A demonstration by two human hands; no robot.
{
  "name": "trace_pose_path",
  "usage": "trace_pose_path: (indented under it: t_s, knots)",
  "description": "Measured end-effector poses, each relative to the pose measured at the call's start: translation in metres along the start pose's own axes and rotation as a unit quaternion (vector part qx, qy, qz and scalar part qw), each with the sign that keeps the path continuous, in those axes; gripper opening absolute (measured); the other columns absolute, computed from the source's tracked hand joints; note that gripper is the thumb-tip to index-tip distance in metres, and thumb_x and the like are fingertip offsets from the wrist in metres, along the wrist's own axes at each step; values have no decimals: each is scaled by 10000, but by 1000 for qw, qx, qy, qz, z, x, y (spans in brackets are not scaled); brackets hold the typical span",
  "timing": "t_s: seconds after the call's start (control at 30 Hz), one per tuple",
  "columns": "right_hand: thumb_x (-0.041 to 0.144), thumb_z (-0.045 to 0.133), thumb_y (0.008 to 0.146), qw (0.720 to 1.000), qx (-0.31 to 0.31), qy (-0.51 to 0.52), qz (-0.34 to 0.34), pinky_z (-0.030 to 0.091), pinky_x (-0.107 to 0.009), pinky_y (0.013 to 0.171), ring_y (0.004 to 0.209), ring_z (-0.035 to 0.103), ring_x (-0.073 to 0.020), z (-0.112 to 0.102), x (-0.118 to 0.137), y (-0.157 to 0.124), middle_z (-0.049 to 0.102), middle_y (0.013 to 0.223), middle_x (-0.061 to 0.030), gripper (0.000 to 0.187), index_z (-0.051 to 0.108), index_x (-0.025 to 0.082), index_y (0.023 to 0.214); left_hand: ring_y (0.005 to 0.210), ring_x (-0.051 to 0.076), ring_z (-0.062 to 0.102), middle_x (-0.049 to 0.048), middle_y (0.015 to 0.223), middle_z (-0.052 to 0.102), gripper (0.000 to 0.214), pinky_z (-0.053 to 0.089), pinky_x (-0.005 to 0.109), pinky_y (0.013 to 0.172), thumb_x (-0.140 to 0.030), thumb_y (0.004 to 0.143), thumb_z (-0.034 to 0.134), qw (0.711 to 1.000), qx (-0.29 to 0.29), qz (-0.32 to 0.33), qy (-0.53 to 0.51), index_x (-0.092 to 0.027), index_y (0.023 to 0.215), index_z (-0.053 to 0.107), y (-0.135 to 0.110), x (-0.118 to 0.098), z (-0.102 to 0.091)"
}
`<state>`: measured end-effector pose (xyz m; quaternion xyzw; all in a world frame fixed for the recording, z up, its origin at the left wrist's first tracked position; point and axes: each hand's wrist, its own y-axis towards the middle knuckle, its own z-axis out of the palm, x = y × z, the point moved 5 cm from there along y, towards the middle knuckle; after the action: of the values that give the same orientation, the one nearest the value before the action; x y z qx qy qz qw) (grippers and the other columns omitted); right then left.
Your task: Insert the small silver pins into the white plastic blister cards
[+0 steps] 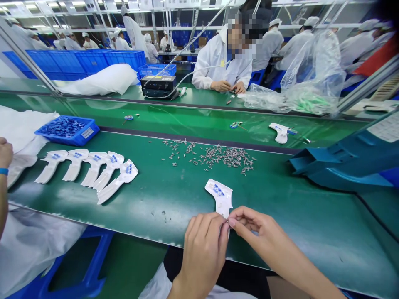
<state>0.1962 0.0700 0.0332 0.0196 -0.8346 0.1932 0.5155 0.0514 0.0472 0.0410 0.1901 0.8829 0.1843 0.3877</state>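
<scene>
A white curved plastic shell [223, 200] with a blue piece inside its upper end lies on the green bench before me. My left hand [204, 245] is closed over the shell's lower end, fingers bent together. Meeting it there, my right hand [260, 230] pinches with thumb and forefinger. A tiny dark speck shows where the fingertips meet, too small to name. My hands hide the shell's lower part. Beyond the shell, many small metal parts [227, 158] are scattered in a loose pile.
Several similar white shells [116, 182] lie in a row on the left, near a blue bin [90, 133] of blue pieces. A teal plastic chute [336, 160] stands at right. Across the green belt [187, 118] a co-worker [215, 62] sits. Another person's hand [5, 153] is at far left.
</scene>
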Motion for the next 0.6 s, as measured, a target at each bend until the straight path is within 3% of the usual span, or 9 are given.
trace_pose_path:
  t_s: [0.1,0.27,0.6]
  knots:
    - [561,440,965,1000,6,-23,-1,433,-261,641,703,551,-170,-5,-2,0,616,751,-10,387,611,230,861,871,202,652,54,1002,702,133,507,335,765,-174,976,531,1000,2,-7,-11,-210,1099,568,-1,3,2]
    - [575,380,984,998,5,-67,16,428,-263,634,703,539,-174,-18,-12,-1,582,745,-12,404,566,235,869,1078,320,620,122,1229,659,457,512,468,874,-371,855,723,997,29,-34,55,-192,1238,549,-9,8,12]
    - [512,402,988,994,17,-105,22,404,-270,658,713,545,-180,-17,-7,2,610,749,-3,345,581,246,861,1046,300,628,98,1238,682,399,489,447,844,-202,883,638,993,19,-4,117,-189,1276,569,-19,4,24]
